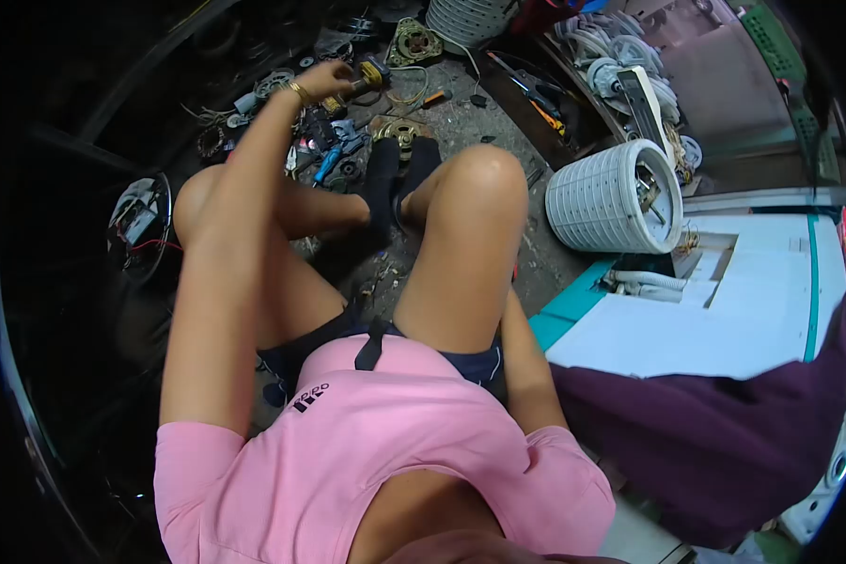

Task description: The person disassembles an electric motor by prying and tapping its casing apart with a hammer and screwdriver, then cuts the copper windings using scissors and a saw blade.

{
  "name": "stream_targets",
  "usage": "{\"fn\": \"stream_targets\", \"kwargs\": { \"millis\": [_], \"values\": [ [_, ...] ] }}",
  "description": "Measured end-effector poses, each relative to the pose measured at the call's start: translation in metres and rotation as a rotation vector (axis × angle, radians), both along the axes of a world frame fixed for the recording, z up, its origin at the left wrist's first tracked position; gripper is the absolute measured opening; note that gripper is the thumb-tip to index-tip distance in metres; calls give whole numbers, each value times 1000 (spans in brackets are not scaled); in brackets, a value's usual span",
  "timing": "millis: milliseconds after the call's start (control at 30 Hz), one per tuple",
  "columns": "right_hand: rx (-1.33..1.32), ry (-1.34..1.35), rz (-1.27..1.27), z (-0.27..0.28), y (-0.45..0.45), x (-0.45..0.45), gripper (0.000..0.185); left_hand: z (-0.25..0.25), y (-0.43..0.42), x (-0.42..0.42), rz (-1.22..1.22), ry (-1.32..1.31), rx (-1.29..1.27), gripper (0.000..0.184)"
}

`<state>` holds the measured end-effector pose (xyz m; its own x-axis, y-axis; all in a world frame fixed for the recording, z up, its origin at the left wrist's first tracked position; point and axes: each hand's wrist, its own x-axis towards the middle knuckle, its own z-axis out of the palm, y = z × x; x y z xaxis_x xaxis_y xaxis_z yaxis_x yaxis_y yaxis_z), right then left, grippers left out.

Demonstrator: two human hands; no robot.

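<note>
My left hand (327, 83) reaches out at the upper left, a gold-coloured bracelet on its wrist. Its slightly bent fingers point at a yellow-and-black cordless drill (374, 72) lying on the floor and seem not to be closed round it. Between my feet and just beyond stands a brass-coloured round motor part (399, 134). Close to my left foot lies a blue-handled tool (327, 164) among dark parts. My right forearm (533, 367) runs down beside my right thigh, which hides my right hand.
A white perforated tub (603, 199) holding metal parts lies to the right, near a white-and-teal appliance panel (761, 291). A triangular motor bracket (414, 43) and an orange-handled screwdriver (436, 99) lie ahead. Purple cloth (696, 432) hangs at lower right.
</note>
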<state>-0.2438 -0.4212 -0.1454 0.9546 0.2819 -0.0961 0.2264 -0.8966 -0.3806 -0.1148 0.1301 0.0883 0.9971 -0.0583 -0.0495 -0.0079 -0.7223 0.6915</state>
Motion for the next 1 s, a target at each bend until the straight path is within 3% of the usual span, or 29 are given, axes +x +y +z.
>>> {"fn": "stream_targets", "kwargs": {
  "millis": [33,67,233,300,333,433,567,633,700,733,833,900,1000],
  "values": [
    [-28,-43,53,-4,-4,3,38,53,-10,-24,111,176,-81,51],
    [-46,-80,106,-10,-8,2,39,76,2,-24,33,49,118,41],
    [-67,-285,279,-59,-40,-24,43,165,46,-66,42,-7,131,41],
    [-166,16,58,-5,-37,-34,48,186,53,-88,32,-12,260,40],
    [-213,168,-54,15,-37,-39,50,180,71,-88,64,52,214,39],
    [197,111,143,27,-60,-10,42,178,86,-107,-2,-54,263,38],
    [204,60,124,117,-55,41,37,155,108,-119,-21,-28,76,37],
    [304,98,58,167,-46,67,35,156,109,-123,31,-23,86,37],
    [191,83,65,197,-35,102,34,166,93,-120,75,72,164,36],
    [20,-23,132,208,-31,119,34,170,87,-113,55,68,215,37],
    [240,-253,174,249,-14,132,33,175,60,-73,-15,8,295,40],
    [234,-295,157,264,2,154,35,174,26,-45,-40,37,244,43],
    [213,-457,216,297,47,178,34,119,3,6,-18,50,105,45]
  ]
}}
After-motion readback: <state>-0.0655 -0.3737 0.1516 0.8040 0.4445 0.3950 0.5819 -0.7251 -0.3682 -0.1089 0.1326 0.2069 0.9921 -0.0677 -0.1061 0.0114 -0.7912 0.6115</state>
